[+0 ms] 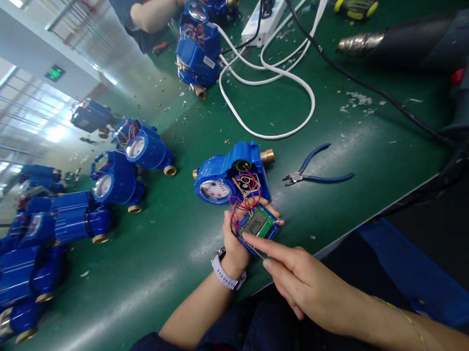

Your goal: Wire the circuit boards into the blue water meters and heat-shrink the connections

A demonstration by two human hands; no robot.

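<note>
My left hand [235,248], with a pale watch at the wrist, cradles a green circuit board [269,219] in a blue frame. Its small LCD screen [253,226] shows dark characters. Red, yellow and black wires [246,186] run from the board into the open housing of a blue water meter [228,168] just beyond my fingers. My right hand [305,279] grips a thin metal tool [257,252], mostly hidden; its kind I cannot make out. The index fingertip rests at the screen's near corner. Right of the meter lie blue-handled cutting pliers [297,177].
More blue meters [114,176] line the table's left side. At the back stand a white power strip [263,19] with looping white cable [309,108] and another person's arm [155,14]. A heat gun [404,43] and a yellow-black screwdriver [356,8] lie at right.
</note>
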